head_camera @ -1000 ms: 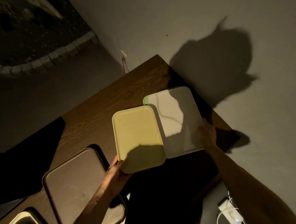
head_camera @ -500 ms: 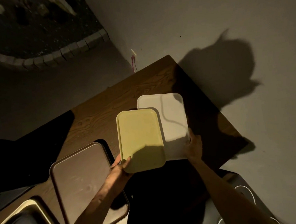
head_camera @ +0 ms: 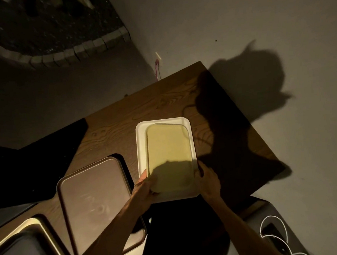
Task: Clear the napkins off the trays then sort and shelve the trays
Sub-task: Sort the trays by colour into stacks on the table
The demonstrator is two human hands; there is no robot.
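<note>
**Yellow tray now stacked on the white one**

Since a second ago, both trays have come together: the yellow tray [head_camera: 169,154], which the left hand [head_camera: 143,188] held apart and left of the white tray [head_camera: 142,148], now sits on top of it, and the white tray has been drawn in from the right toward the middle of the table [head_camera: 121,119].

At this moment the left hand is clamped on the near left corner of the pair, thumb over the yellow tray's edge. Opposite it, the right hand [head_camera: 208,180] grips the near right corner, fingers curled around the white tray's rim. Whether the stack rests on the wood or is lifted just off it, I cannot tell.

Just to the left lies a larger brown tray [head_camera: 94,202], flat on the table, and beyond it, at the lower left edge, part of a pale-rimmed tray [head_camera: 35,224] shows.

No napkins show on any tray in view, so the clearing step looks finished. Sorting seems underway, with the two smaller trays nested by size. Shelving appears still to come; no shelf is visible here.
</note>
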